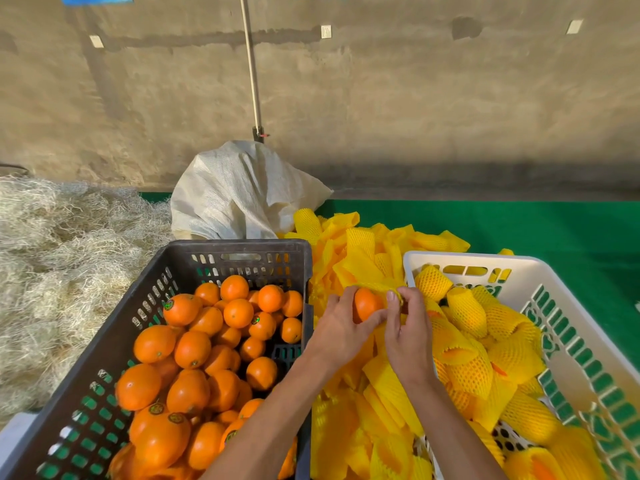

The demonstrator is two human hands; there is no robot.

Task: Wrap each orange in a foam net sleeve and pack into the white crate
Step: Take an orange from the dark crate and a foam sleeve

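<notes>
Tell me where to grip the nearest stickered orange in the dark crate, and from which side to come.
Take the stickered orange from above, fingers spread over its exposed upper dome. Neighbouring oranges press against its sides and the dark crate wall rises around the heap, so only its top looks free. Both the left hand and right hand are busy now.

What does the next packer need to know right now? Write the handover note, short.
Left hand: grips a bare orange above the sleeve pile.
Right hand: fingers pinch a foam net sleeve open at the orange.
Dark crate, left: many unwrapped oranges.
Loose sleeves lie between the crates.
White crate, right: partly filled with wrapped oranges.
Left: finish sleeving this orange, pack it, then repeat.
</notes>
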